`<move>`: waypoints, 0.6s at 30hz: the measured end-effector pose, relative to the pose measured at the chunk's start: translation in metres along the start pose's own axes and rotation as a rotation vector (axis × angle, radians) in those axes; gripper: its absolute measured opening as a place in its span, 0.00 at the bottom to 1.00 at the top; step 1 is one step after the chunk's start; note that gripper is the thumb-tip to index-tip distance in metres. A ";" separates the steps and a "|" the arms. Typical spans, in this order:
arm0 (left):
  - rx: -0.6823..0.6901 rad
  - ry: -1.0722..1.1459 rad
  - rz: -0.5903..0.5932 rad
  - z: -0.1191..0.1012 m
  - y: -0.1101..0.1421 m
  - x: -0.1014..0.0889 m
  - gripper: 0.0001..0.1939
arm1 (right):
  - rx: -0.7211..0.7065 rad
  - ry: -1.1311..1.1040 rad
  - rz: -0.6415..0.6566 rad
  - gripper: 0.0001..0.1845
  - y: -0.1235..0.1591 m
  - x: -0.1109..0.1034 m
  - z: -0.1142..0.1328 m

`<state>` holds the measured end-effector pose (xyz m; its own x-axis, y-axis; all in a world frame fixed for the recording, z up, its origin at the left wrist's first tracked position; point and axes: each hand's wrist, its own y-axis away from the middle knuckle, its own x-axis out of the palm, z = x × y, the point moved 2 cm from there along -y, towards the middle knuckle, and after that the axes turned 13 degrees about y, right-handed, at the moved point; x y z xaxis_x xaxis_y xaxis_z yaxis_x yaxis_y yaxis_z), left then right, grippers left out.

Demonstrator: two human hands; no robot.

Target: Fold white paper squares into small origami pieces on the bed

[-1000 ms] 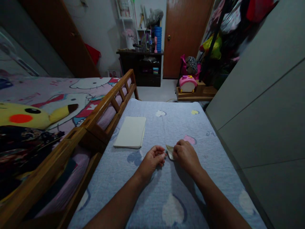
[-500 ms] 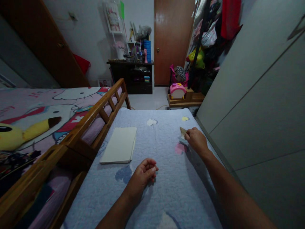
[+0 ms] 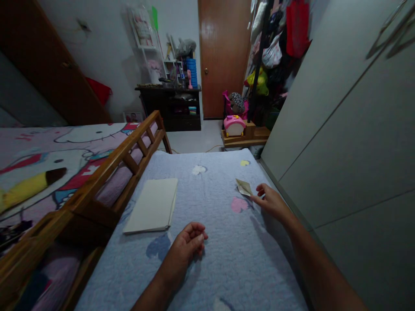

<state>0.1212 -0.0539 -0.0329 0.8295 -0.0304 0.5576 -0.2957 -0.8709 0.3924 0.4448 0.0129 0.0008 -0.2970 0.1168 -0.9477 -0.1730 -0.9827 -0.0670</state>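
Observation:
My right hand [image 3: 269, 201] is over the right side of the bed, its fingers apart. Its thumb or a fingertip reaches the near corner of a small folded tan-and-white piece, like paper [image 3: 244, 188], which lies on the blue quilt [image 3: 210, 207] beside a pink heart print. My left hand [image 3: 189, 245] hovers low over the middle of the quilt, fingers loosely curled and thumb against them; I see nothing in it. To its upper left rests a stack of blank white sheets or a pad [image 3: 152, 205].
A wooden bed rail [image 3: 113, 157] runs along the left, with a pink patterned bed [image 3: 81, 142] beyond it. A pale cabinet [image 3: 337, 129] stands close on the right. Past the bed's far end are a dark low cabinet [image 3: 168, 123], a wooden door [image 3: 223, 56] and a pink toy case [image 3: 234, 126].
My right hand has loosened its pinch on the small folded piece and drawn slightly back from it. My left hand keeps its curled pose. The view has shifted a little to the right.

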 end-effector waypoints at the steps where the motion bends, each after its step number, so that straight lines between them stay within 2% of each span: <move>1: 0.003 0.000 -0.002 0.000 0.000 0.000 0.21 | -0.022 -0.021 -0.008 0.14 0.003 0.002 0.000; 5: 0.004 0.003 0.000 -0.002 0.000 0.001 0.21 | -0.069 -0.022 -0.073 0.13 0.008 0.010 0.004; 10: -0.008 0.018 -0.012 -0.004 0.001 0.004 0.22 | -0.091 -0.019 -0.121 0.04 0.001 0.010 0.007; 18: -0.013 0.020 0.006 -0.002 0.000 0.001 0.21 | -0.121 -0.110 -0.134 0.07 -0.003 0.009 0.008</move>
<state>0.1209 -0.0531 -0.0306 0.8181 -0.0259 0.5745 -0.3069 -0.8645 0.3980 0.4350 0.0179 -0.0048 -0.3811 0.2559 -0.8884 -0.1057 -0.9667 -0.2331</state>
